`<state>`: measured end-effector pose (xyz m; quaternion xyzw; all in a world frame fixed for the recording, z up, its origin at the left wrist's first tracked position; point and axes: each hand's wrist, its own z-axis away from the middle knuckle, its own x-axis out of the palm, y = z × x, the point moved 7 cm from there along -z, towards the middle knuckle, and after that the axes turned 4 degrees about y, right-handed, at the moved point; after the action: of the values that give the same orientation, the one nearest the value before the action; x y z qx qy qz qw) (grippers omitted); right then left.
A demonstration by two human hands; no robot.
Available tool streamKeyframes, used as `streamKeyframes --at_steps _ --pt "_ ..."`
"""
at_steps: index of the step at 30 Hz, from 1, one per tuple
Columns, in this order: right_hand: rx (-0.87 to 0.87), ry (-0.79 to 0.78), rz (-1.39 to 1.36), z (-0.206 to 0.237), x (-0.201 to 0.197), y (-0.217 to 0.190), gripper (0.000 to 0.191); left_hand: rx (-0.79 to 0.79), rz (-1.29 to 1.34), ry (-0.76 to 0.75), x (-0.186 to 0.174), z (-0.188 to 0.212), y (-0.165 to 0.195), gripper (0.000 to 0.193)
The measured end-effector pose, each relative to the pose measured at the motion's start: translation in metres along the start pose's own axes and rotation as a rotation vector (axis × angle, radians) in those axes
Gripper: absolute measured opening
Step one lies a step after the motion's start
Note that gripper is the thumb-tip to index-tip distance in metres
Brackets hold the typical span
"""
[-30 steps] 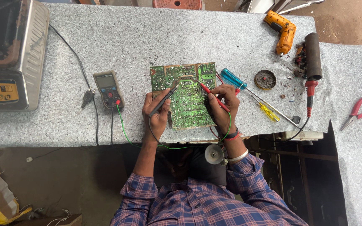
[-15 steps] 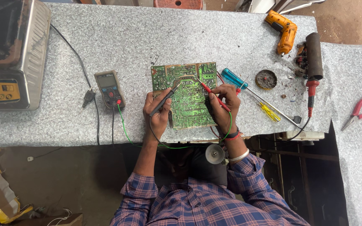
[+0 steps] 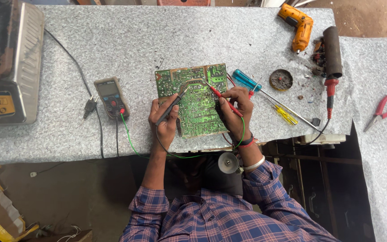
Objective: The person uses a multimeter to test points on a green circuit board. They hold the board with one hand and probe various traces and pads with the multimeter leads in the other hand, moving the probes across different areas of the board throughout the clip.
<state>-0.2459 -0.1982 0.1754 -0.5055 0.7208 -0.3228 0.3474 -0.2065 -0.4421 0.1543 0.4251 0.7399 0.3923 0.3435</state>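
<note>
While the green circuit board (image 3: 193, 99) lies solder side up near the front edge of the grey surface (image 3: 126, 40), the left hand (image 3: 165, 117) grips a black probe (image 3: 172, 105) and the right hand (image 3: 234, 107) grips a red probe (image 3: 220, 98), both tips on the board. Probing looks to be the step in hand; shifting a tip would call for a steady touch among close joints. A multimeter (image 3: 111, 96) lies left, screwdrivers (image 3: 265, 92) right.

Upper right: orange drill (image 3: 297, 24), round tin (image 3: 281, 79). Right edge: red pliers (image 3: 383, 110). Centre right: blue screwdriver (image 3: 246, 80), yellow screwdriver (image 3: 283, 113). Upper left: metal appliance (image 3: 7, 62).
</note>
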Motion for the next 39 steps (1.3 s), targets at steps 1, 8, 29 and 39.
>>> streamKeyframes --at_steps 1,8,29,39 --pt "0.005 0.000 0.002 0.0000 -0.0003 0.0002 0.011 0.002 0.006 -0.002 0.0004 -0.0003 0.0002 0.030" --pt "0.018 -0.008 0.000 -0.0015 -0.0001 0.0035 0.011 -0.008 0.019 -0.017 0.0013 -0.0013 -0.0005 0.030" --pt "0.028 -0.018 -0.010 -0.0034 0.0006 -0.0026 0.012 -0.003 -0.004 -0.030 -0.0009 -0.0021 0.0036 0.031" --pt "0.014 -0.016 0.006 -0.0028 0.0043 -0.0013 0.011 -0.066 -0.011 -0.025 -0.0053 -0.0038 0.0010 0.031"
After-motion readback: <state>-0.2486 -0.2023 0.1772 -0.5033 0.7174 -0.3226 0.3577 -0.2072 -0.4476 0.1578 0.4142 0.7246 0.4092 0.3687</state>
